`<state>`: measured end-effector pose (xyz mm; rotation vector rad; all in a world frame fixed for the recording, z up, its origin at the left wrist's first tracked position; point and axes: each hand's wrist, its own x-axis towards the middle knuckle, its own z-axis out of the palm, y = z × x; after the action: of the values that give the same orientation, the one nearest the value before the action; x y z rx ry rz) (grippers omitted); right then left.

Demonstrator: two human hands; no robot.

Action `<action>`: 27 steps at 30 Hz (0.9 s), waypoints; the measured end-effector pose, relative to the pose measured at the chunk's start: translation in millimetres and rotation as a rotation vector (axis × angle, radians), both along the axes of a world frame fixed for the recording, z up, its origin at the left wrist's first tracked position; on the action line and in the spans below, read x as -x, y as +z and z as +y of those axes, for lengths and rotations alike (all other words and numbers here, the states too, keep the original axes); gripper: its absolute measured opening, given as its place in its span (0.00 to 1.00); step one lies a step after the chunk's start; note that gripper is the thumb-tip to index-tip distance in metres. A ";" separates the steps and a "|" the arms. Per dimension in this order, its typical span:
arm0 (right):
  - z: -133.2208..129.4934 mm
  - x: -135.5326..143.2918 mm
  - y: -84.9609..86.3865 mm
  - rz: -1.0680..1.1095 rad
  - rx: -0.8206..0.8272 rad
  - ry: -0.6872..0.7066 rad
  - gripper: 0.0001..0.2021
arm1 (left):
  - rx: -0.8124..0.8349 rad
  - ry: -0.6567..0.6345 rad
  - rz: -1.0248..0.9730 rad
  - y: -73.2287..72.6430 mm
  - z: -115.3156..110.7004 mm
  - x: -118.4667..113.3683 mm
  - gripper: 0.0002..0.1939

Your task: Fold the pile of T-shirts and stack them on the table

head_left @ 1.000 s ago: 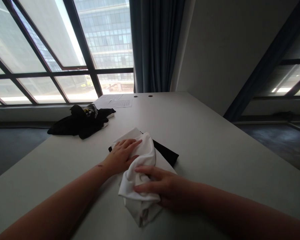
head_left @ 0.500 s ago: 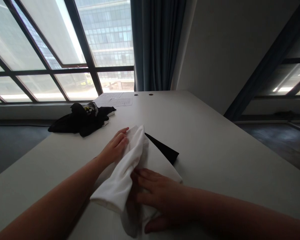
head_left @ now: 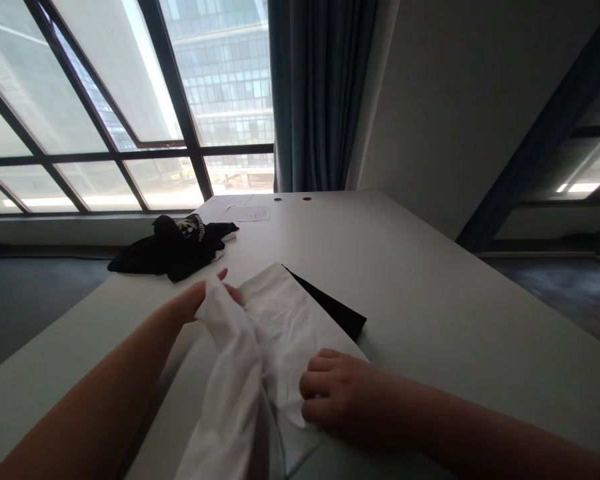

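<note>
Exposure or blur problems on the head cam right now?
Head view: glare through the window, lower panes near blown out; head view: wall and right hand dim, white cloth greyish; head view: writing on the papers unreadable.

Left forearm [head_left: 125, 373]: was bare as far as the view reached, broad at the lower edge and narrowing smoothly toward the wrist.
Left hand [head_left: 195, 301]: was ungloved and partly hidden, with only its wrist side and some slim, round-ended fingers [head_left: 223, 273] showing.
Right forearm [head_left: 445, 408]: was bare too, with an even, rounded outline and a slim taper; its underside sank into dark shadow.
Right hand [head_left: 339, 392]: was ungloved, compact in outline, with softly rounded knuckles and smooth-looking fingers.
Fine detail: nails were too dim to make out.
</note>
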<state>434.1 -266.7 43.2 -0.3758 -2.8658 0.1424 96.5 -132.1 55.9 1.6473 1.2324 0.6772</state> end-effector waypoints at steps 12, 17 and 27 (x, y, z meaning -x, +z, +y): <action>132.0 -110.2 -27.9 1.141 0.421 -1.187 0.23 | -0.128 -0.380 0.542 17.5 -16.9 2.5 0.21; 106.4 -82.4 -35.1 0.582 0.072 -0.817 0.17 | -0.469 -0.276 0.727 0.9 -34.2 -37.6 0.16; 59.9 -43.5 -2.9 0.183 0.051 -0.264 0.06 | -0.540 0.311 0.772 7.6 -12.5 -14.8 0.12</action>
<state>477.6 -206.8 40.2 -0.7070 -2.6083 0.1901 111.3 -144.5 63.6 2.3079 2.0102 0.6052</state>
